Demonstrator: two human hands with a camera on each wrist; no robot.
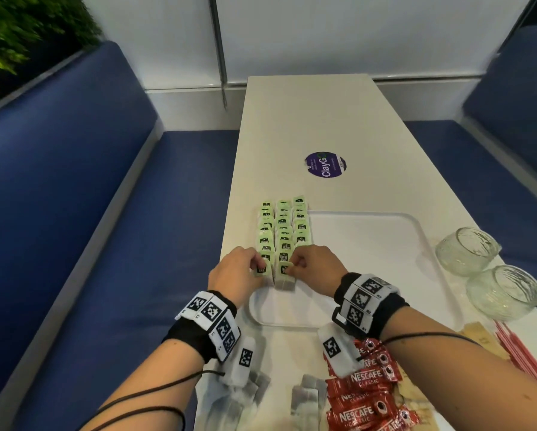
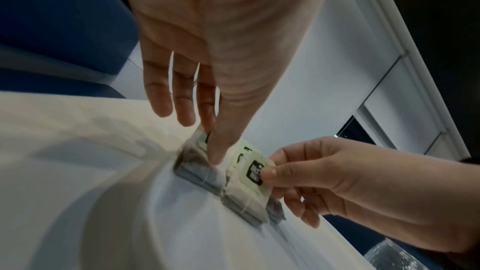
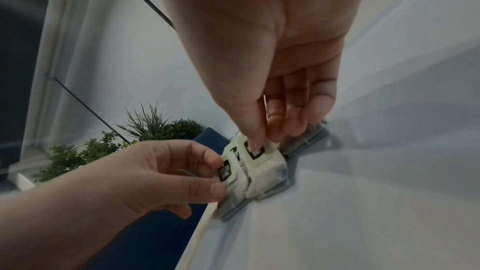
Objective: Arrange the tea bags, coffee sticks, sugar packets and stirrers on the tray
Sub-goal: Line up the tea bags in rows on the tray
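The bench [image 1: 323, 119] is smooth, matt white. The tray [image 1: 385, 237] looks like smooth white plastic with a faint sheen. The tea bags [image 1: 282, 225] are thin, fibrous paper with pale green paper tags. The coffee sticks [image 1: 366, 399] are glossy red foil-like wrappers. The two bowls [image 1: 466, 250] are clear, textured glass. The seats [image 1: 74, 181] are matt blue cloth.

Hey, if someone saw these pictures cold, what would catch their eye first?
Probably the three neat rows of green-tagged tea bags along the left edge of the white tray, with the left hand and right hand each pinching a tea bag tag at the near end. Next, the red coffee sticks piled at the table's near edge, and two glass bowls to the tray's right.
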